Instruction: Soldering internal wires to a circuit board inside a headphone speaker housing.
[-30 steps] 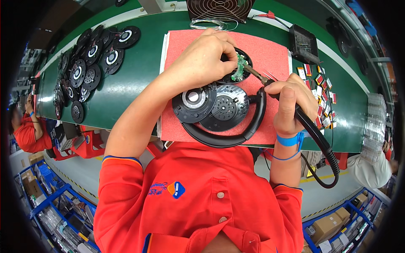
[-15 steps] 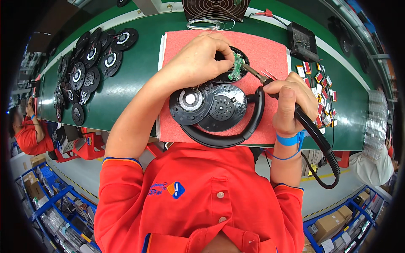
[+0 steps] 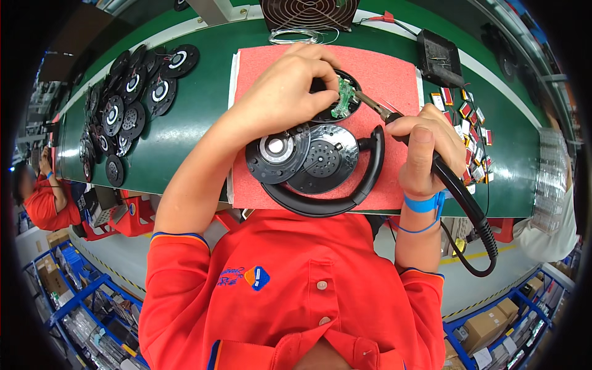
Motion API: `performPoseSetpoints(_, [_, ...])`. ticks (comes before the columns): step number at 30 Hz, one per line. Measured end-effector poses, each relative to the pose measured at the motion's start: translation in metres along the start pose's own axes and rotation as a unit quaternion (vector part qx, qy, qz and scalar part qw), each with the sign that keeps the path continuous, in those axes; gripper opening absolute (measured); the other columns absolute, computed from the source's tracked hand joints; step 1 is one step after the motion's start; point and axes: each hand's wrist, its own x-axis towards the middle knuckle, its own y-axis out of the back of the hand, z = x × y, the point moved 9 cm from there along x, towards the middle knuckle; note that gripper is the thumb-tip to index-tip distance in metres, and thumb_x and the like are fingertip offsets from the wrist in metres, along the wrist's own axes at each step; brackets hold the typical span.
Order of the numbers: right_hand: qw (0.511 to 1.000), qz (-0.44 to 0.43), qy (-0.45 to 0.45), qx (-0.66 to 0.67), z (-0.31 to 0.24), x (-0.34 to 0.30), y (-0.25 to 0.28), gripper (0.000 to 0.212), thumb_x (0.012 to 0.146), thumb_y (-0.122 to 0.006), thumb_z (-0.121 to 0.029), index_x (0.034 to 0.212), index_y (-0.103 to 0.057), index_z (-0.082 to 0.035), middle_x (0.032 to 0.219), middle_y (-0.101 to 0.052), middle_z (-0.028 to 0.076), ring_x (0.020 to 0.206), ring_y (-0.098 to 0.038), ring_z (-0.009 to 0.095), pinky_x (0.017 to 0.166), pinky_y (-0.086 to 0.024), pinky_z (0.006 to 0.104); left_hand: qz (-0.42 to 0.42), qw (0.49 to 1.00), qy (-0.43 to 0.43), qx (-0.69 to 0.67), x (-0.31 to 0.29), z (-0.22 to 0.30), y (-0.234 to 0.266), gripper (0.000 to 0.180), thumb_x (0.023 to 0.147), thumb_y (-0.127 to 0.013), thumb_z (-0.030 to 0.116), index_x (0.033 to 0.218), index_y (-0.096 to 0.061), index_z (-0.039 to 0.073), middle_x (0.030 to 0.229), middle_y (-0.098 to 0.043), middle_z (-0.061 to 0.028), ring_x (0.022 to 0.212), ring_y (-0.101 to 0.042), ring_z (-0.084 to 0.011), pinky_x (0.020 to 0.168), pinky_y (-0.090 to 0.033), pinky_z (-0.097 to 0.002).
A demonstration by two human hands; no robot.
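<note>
A green circuit board [image 3: 342,106] sits in a round black headphone cup [image 3: 356,84] at the far side of a pink mat. My left hand [image 3: 290,89] reaches over the cup's left side, thumb and forefinger closed at the board; what they pinch is hidden. In my right hand [image 3: 431,151] is a soldering iron [image 3: 457,184], its tip at the board's right edge; whether they touch I cannot tell. Nearer to me lie a speaker plate [image 3: 259,161] with a pale centre, a perforated round cup [image 3: 308,179] partly under it, and a curved black headband [image 3: 368,182].
The pink mat [image 3: 394,92] covers the middle of the green bench [image 3: 185,129]. Many speaker plates [image 3: 132,120] are heaped at left. Small batteries [image 3: 475,132] lie at right below a black tray [image 3: 439,58]. A fan [image 3: 308,12] and coiled wire [image 3: 302,36] stand behind.
</note>
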Motion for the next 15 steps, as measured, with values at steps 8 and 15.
performPoseSetpoints(8, [1.0,0.013,0.006,0.009,0.001,-0.001,0.0,0.016,0.08,-0.06,-0.008,0.065,-0.063,-0.002,0.056,-0.059,0.004,0.043,-0.045,0.015,0.042,-0.035,0.0268,0.009,0.999,0.037,-0.005,-0.002,-0.005,-0.002,0.011,0.069,-0.064,0.007,0.065,-0.062,-0.003,0.095,-0.062,-0.0131,0.098,-0.053,-0.0308,0.087,-0.043,-0.0378])
performPoseSetpoints(15, [1.0,0.009,0.002,0.004,0.001,0.0,0.0,0.017,0.08,-0.059,-0.008,0.065,-0.063,-0.002,0.057,-0.06,0.005,0.042,-0.045,0.015,0.042,-0.035,0.027,0.08,0.99,-0.064,0.096,-0.003,0.024,0.004,0.006,0.068,-0.064,0.003,0.068,-0.061,-0.002,0.101,-0.061,-0.012,0.1,-0.052,-0.0297,0.088,-0.042,-0.0371])
